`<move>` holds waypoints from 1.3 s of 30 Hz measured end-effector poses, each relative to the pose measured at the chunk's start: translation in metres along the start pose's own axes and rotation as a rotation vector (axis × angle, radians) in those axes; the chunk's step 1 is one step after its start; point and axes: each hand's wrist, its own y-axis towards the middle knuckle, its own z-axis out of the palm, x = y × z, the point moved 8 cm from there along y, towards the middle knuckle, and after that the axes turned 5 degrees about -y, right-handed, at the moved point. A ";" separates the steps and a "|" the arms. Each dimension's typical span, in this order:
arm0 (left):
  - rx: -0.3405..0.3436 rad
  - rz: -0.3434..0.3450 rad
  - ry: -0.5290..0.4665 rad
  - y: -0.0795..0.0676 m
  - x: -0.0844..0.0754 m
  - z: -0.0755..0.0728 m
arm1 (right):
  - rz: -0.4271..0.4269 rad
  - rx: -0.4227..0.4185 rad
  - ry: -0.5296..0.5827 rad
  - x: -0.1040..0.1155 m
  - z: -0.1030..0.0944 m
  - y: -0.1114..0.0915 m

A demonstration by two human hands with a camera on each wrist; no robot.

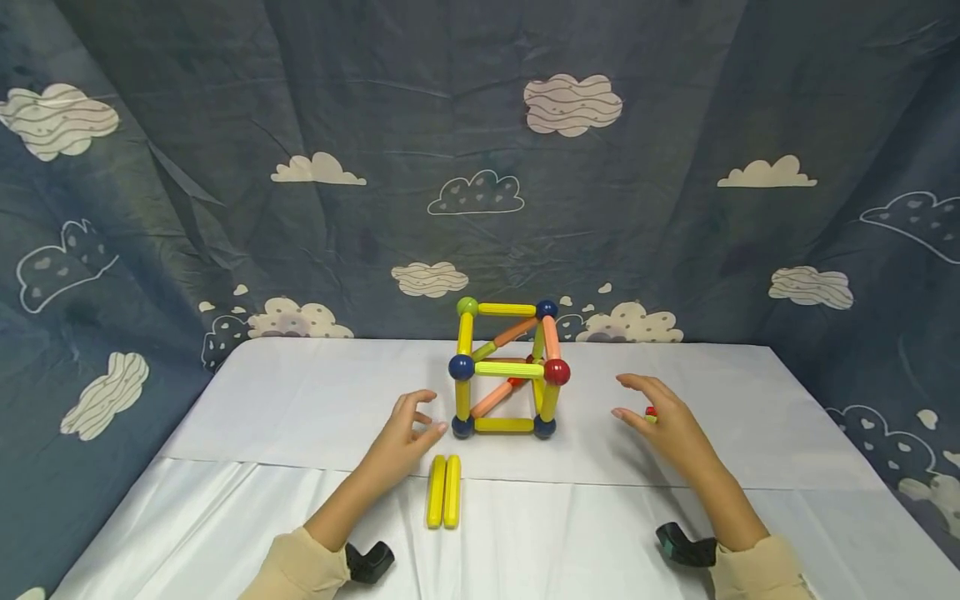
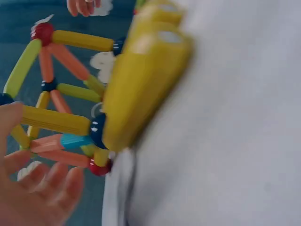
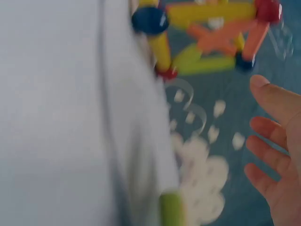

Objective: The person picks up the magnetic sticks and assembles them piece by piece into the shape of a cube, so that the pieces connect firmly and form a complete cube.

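Note:
A cube-like frame of coloured magnetic rods and balls (image 1: 510, 369) stands on the white cloth in the head view, with slanting orange rods inside. Just left of it is my left hand (image 1: 405, 435), fingers loosely bent and holding nothing; whether its thumb touches the frame's lower blue ball (image 1: 462, 427) I cannot tell. My right hand (image 1: 671, 425) hovers apart from the frame on the right, thumb and fingers spread, nothing between them. In the right wrist view its thumb (image 3: 273, 96) is clear of the frame. Two yellow rods (image 1: 436, 492) lie side by side near the left hand.
A small red and green piece (image 1: 651, 413) lies partly hidden behind the right hand. White cloth (image 1: 570, 542) covers the table, and a dark cloud-patterned curtain (image 1: 480, 125) hangs behind and at both sides. Black wrist devices (image 1: 369, 563) sit by the sleeves.

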 end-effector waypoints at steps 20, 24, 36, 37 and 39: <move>0.376 -0.197 -0.002 -0.027 0.023 0.026 | 0.266 0.240 -0.102 -0.078 0.027 -0.034; 0.305 -0.238 -0.071 -0.025 0.026 0.019 | 0.242 0.246 -0.080 -0.065 0.024 -0.030; 0.040 -0.089 -0.260 -0.015 0.002 -0.011 | 0.050 0.162 0.070 0.022 0.022 -0.009; 0.022 -0.062 -0.263 -0.015 -0.002 -0.012 | 0.042 0.170 0.067 0.028 0.025 -0.009; -0.008 -0.009 -0.284 -0.014 -0.010 -0.013 | 0.018 0.180 0.079 0.041 0.033 -0.008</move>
